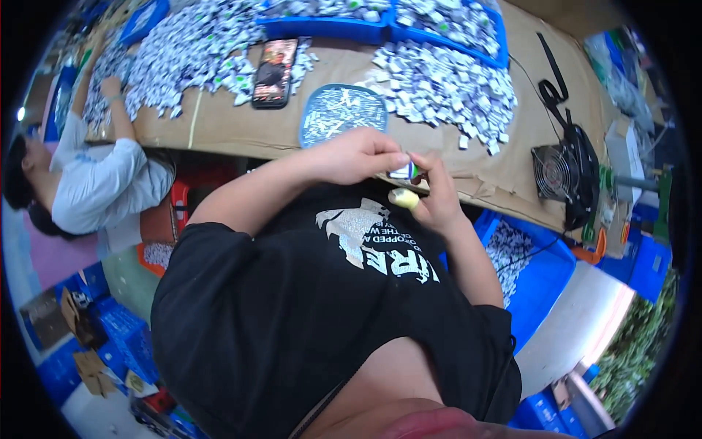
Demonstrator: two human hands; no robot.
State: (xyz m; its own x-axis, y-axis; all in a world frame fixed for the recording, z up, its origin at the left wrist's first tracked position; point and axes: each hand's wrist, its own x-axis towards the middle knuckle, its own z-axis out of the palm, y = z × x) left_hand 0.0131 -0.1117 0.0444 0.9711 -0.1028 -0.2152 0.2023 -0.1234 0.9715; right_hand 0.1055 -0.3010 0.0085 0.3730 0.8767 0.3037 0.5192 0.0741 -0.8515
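My left hand [357, 156] and my right hand [440, 197] meet at the table's near edge, in front of my chest. Between their fingertips is a small white plastic piece [401, 173] with purple and green parts, pinched from both sides. Fingers cover part of it, so its exact kind is unclear. A pale yellow cover [404, 198] wraps one finger of my right hand. Just beyond my left hand stands a translucent bluish tub [304, 117] holding many tiny pale slivers.
Piles of similar white pieces [450, 91] cover the table [234, 130], with blue trays [325, 31] behind. A phone [275, 73] lies left of the tub. At right stands a black fan [567, 172]; below it, a blue bin [545, 274]. A co-worker [110, 175] sits left.
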